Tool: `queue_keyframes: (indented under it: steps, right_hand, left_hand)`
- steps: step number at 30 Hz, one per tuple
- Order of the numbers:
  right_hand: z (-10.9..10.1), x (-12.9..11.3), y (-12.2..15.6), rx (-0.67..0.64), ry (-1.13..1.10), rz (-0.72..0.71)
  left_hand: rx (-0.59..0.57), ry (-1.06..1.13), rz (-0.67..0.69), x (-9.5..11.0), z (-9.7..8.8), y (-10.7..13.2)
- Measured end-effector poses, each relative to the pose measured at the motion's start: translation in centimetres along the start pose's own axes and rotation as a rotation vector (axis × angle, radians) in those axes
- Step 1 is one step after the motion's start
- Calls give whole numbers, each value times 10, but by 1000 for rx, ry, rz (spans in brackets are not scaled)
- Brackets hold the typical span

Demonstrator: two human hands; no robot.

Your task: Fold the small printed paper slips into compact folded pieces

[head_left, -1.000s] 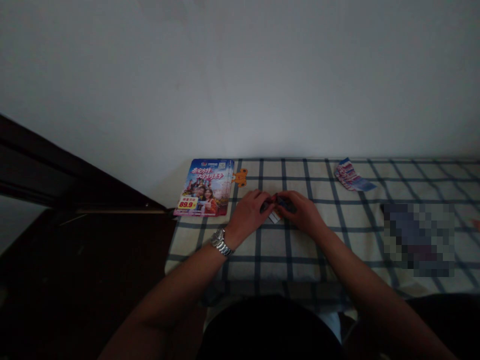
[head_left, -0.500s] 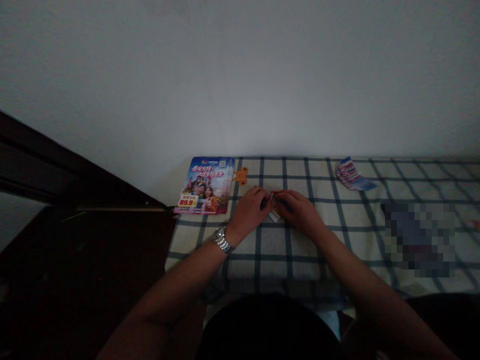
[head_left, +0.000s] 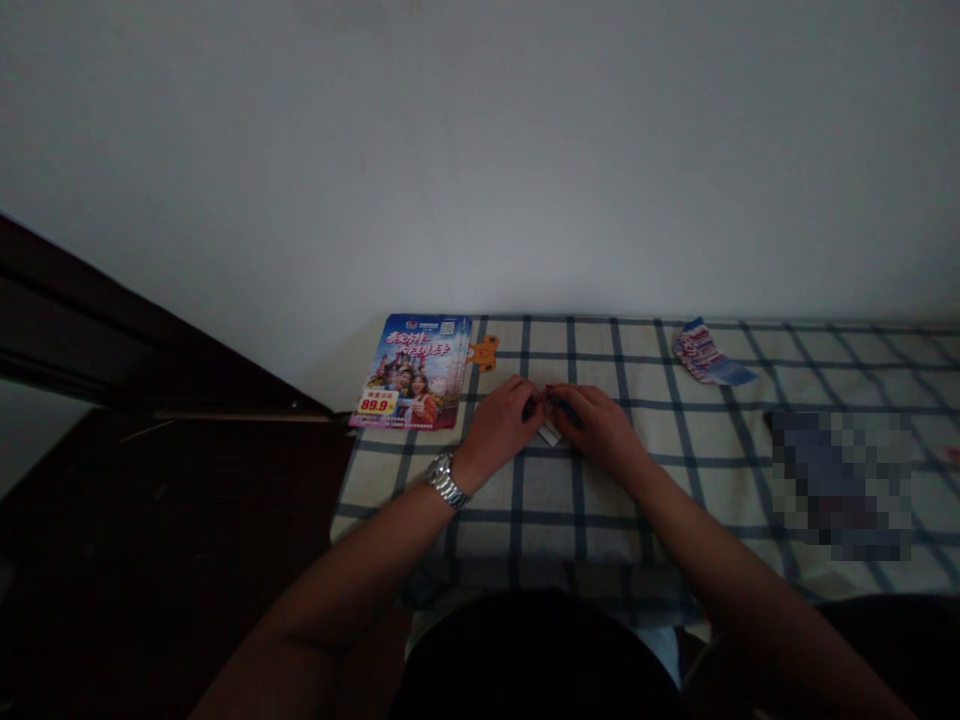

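Observation:
My left hand (head_left: 508, 418), with a silver watch on its wrist, is closed in a pinch on the left side of a small printed paper (head_left: 550, 436). From the other side my right hand (head_left: 594, 424) pinches the same paper, fingertips almost meeting those of the left. Fingers cover most of the paper; a pale corner shows below them. Left of my hands lies a stack of glossy printed flyers (head_left: 412, 375). An orange bear-shaped piece (head_left: 484, 353) sits at the stack's right edge.
A checked cloth (head_left: 604, 490) covers the surface under my hands. Fanned-out pieces of printed paper (head_left: 709, 357) lie at the back right. In front of them is a dark, pixelated object (head_left: 832, 480). A pale wall (head_left: 570, 160) rises behind the cloth.
The paper's upper edge, visible between my fingertips earlier, is now mostly covered. My hands have barely moved, and the view has shifted slightly.

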State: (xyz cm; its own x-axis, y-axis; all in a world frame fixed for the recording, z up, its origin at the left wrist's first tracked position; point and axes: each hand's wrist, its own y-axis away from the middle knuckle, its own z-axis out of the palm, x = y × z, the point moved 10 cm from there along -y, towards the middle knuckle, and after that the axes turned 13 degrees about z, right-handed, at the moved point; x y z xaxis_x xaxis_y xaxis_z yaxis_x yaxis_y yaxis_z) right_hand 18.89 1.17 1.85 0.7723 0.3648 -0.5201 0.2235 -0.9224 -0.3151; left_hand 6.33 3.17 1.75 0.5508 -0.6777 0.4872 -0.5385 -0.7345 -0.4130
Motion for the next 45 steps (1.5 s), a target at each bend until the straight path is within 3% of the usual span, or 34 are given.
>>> queue_keyframes:
  steps: [11, 23, 45]
  right_hand:
    - [1, -2, 0, -25, -18, 24]
    - [-1, -9, 1, 15, 21, -78]
    - [-1, -8, 1, -17, 6, -63]
  left_hand:
    - [-13, -4, -7, -1, 0, -1]
    - [-10, 0, -6, 1, -1, -1]
    - [-20, 2, -10, 0, -1, -1]
